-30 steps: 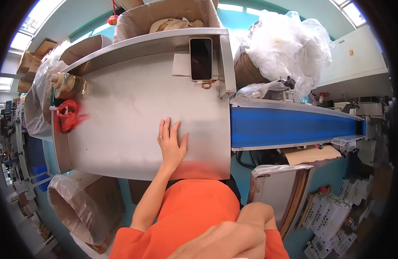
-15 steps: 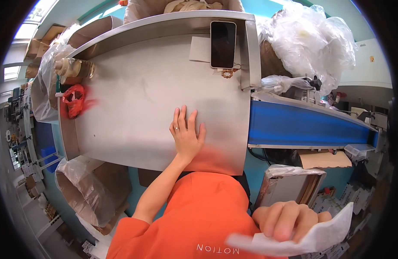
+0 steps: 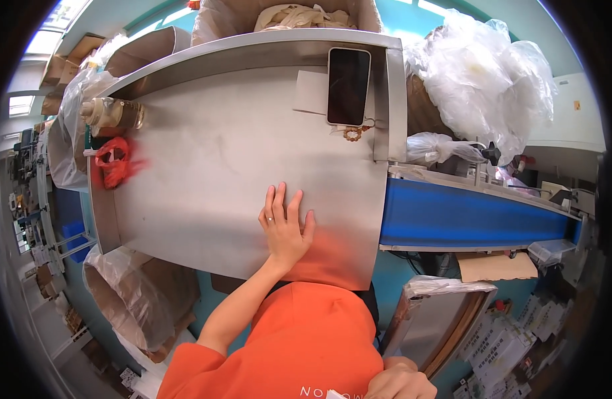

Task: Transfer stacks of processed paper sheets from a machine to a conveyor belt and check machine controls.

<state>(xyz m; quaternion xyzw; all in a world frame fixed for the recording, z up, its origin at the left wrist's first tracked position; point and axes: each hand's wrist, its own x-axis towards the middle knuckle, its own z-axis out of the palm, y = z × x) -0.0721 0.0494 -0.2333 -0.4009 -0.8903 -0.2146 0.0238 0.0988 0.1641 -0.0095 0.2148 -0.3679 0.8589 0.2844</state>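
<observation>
My left hand (image 3: 287, 229) lies flat on the brushed steel worktable (image 3: 206, 199), fingers spread, a ring on one finger. Nothing is in it. At the lower edge of the picture, in front of my orange shirt, my right hand (image 3: 402, 386) is curled closed. Just a corner of a folded white tissue (image 3: 334, 395) shows beside it; the picture's edge cuts off the rest of the tissue and the fingertips. A dark-screened phone (image 3: 348, 86) rests at the table's far right on a sheet of white paper (image 3: 310, 92), with a beaded charm (image 3: 352, 134) below it.
A blue conveyor belt (image 3: 472, 213) adjoins the table's right side. At the table's left stand a clear bottle (image 3: 116, 113) and a red plastic bag (image 3: 114, 163). Lined cartons (image 3: 136, 299) surround the table, and large clear plastic bags (image 3: 485, 73) are piled at the far right.
My right hand has moved left and down toward the picture's lower edge, taking the white tissue mostly out of sight. The view has tilted slightly; my left hand stays on the table.
</observation>
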